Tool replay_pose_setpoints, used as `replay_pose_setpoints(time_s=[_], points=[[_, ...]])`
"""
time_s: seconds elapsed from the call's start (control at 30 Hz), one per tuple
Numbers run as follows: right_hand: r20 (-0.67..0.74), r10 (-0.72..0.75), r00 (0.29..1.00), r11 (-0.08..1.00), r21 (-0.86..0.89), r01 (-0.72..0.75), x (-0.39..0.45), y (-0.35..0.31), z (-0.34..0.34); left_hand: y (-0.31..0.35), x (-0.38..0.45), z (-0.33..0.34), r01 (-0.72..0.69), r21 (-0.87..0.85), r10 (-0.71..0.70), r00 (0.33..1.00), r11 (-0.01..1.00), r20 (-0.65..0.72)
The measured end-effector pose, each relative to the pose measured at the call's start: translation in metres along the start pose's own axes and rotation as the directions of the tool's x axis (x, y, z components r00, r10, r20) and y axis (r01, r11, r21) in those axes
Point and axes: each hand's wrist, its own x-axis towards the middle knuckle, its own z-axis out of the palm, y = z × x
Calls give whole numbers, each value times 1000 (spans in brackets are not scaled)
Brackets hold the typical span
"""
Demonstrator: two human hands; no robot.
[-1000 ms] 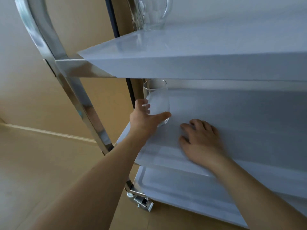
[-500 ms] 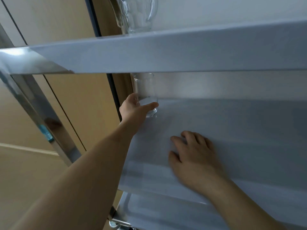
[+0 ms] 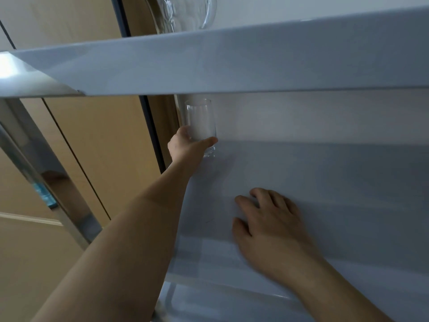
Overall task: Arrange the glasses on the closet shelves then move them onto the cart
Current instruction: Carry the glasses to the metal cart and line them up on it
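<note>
A clear drinking glass (image 3: 200,123) stands upright at the far left back corner of the cart's middle shelf (image 3: 336,177). My left hand (image 3: 188,145) grips its lower part, thumb across the front. My right hand (image 3: 271,226) lies palm down on the same shelf, nearer the front, fingers loosely spread and holding nothing. Above, a clear glass mug (image 3: 185,13) with a handle sits on the cart's top shelf (image 3: 232,56); only its lower part shows.
The cart's chrome upright (image 3: 46,173) runs down the left side. Behind the cart are tan closet panels (image 3: 104,145) with a dark vertical edge (image 3: 152,131). A lower cart tray (image 3: 209,305) shows beneath the middle shelf.
My left hand has carried the glass deeper along the middle shelf to its back left corner. My view has dropped lower under the top shelf. My right hand has stayed flat on the shelf.
</note>
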Motion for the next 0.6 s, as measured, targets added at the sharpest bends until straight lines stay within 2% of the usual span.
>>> replay_pose_setpoints(time_s=[0.3, 0.43, 0.6], points=[[-23, 8, 1000, 999, 46, -7, 1, 0, -1, 4, 1, 2, 11, 70, -10, 1000, 997, -13], [-22, 22, 1000, 998, 67, -20, 2, 1, 0, 10, -4, -10, 38, 56, -41, 998, 998, 48], [-27, 39, 999, 998, 59, -37, 3, 1, -2, 19, -35, -19, 18, 121, -37, 988, 992, 152]])
